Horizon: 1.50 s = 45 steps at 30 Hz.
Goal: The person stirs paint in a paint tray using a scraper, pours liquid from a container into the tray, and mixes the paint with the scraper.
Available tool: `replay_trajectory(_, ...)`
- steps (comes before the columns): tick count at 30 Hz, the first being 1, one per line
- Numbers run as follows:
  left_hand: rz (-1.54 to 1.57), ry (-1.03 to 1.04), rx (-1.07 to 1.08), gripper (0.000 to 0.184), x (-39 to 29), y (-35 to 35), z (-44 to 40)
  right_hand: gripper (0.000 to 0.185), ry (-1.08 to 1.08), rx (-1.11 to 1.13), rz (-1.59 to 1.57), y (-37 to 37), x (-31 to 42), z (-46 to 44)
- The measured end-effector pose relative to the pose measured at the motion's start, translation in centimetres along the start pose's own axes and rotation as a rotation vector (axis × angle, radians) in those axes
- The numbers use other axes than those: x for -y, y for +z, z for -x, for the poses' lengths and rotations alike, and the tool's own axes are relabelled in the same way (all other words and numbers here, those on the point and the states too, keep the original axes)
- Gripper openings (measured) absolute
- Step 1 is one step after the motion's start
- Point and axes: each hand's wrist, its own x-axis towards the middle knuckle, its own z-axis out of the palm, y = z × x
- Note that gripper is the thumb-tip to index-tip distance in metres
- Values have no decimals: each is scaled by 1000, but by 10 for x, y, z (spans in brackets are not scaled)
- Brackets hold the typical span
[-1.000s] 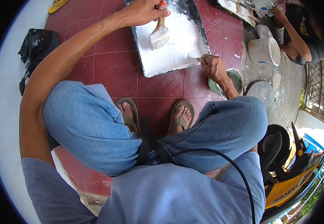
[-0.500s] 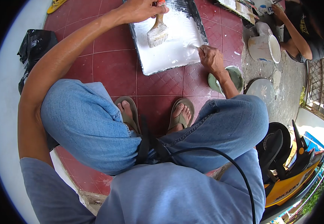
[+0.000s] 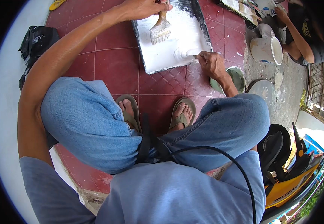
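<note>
My left hand [image 3: 144, 9] is closed around the handle of a wide paintbrush [image 3: 161, 31]. Its bristles, coated in white, point down over a black paint tray [image 3: 209, 36]. White paint [image 3: 182, 35] covers much of the tray floor. At the tray's near right corner, my right hand [image 3: 212, 66] grips a thin tool [image 3: 192, 56] whose tip is in the paint. Fingers and paint hide most of it, so I cannot tell its kind. Below that wrist stands a green bucket [image 3: 238, 77], partly covered by my forearm.
To the right, another person's arm [image 3: 295, 31] is beside a white paint-stained bucket [image 3: 262, 49]. A round grey lid [image 3: 262, 89] lies on the concrete. A black plastic bag [image 3: 38, 43] sits at the left wall. A yellow-and-black motorbike [image 3: 289, 190] stands lower right.
My right hand has drawn the tool slightly toward me through the paint, leaving a new swirl by the corner. The paintbrush stays held over the tray. The view has shifted slightly.
</note>
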Motion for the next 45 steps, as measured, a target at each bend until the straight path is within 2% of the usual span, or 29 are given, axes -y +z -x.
replay_trajectory(1, -10, -38, 13, 27, -1, 0, 1, 18, 55, 10, 7, -2, -3, 2)
replay_trajectory(5, -77, -110, 57, 26, -18, -6, 2, 19, 23, -166, 104, 4, -14, -17)
replay_trajectory(9, -81, -128, 74, 25, -13, -4, -3, 19, -172, 20, -23, 12, 13, -2)
replay_trajectory(12, 21, -111, 45, 26, -7, -3, -2, 15, -96, 27, 17, 4, 2, -1)
replay_trajectory(15, -38, -128, 51, 24, -9, -5, -1, 15, -153, 22, 91, 9, 6, -22)
replay_trajectory(16, -32, -120, 46, 24, -10, -6, -2, 15, -273, -45, 44, 17, 18, -27)
replay_trajectory(20, 39, -144, 31, 23, -7, -12, 3, 16, -523, 216, -21, 35, 45, -19)
replay_trajectory(22, 32, -181, 17, 21, -13, -13, 4, 16, -470, 198, 33, 25, 37, -23)
replay_trajectory(24, 16, -120, 2, 20, -5, -13, 9, 17, -410, 166, 38, 24, 29, -33)
replay_trajectory(25, 8, -82, -4, 20, -6, -13, 8, 17, -450, 148, 30, 27, 32, -36)
replay_trajectory(28, 15, -168, 75, 21, -11, -18, 5, 16, -570, 133, 13, 43, 59, -40)
replay_trajectory(31, 104, -24, -11, 23, 2, -13, 7, 15, -610, 266, -29, 41, 59, -31)
replay_trajectory(34, 59, -120, 17, 23, -7, -16, 8, 14, -458, 275, 22, 32, 52, -43)
replay_trajectory(37, -12, -189, 57, 23, -13, -18, 6, 16, -592, 181, 40, 49, 70, -53)
replay_trajectory(38, -6, -156, 39, 23, -11, -18, 6, 16, -660, 190, 17, 54, 76, -48)
replay_trajectory(41, 19, -115, 10, 23, -3, -18, 12, 15, -643, 340, -2, 44, 67, -39)
replay_trajectory(44, 45, -141, 33, 22, -5, -17, 10, 18, -539, 262, 34, 30, 57, -52)
replay_trajectory(45, 42, -144, 43, 22, -5, -17, 9, 19, -550, 166, 1, 35, 59, -57)
